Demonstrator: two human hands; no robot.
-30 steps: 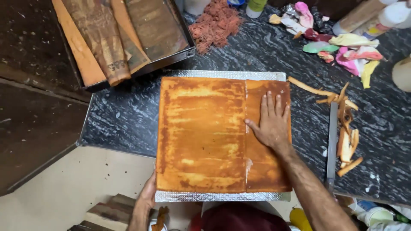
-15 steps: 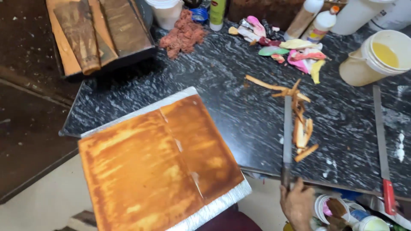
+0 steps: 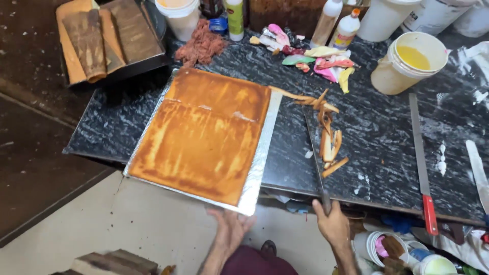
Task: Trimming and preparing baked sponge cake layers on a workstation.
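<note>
Head view: left hand [image 3: 230,227], fingers spread, props the silver board [image 3: 259,164] carrying a soft, crumbly-looking sponge sheet [image 3: 204,137], half overhanging the marble counter [image 3: 377,153]; support belongs underneath. Right of the board, right hand [image 3: 333,224] grips a long knife [image 3: 316,163].

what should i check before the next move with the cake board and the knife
1. Left hand supporting the silver board from below its near edge: ok.
2. Board fully resting on the black counter: not ok, its near part overhangs the edge.
3. Brown sheet cake lying flat and whole on the board: ok.
4. Right hand gripping the long knife by its handle: ok.
5. Cake trimmings away from the board: ok, they lie beside it.
6. Knife blade clean: cannot tell.
</note>
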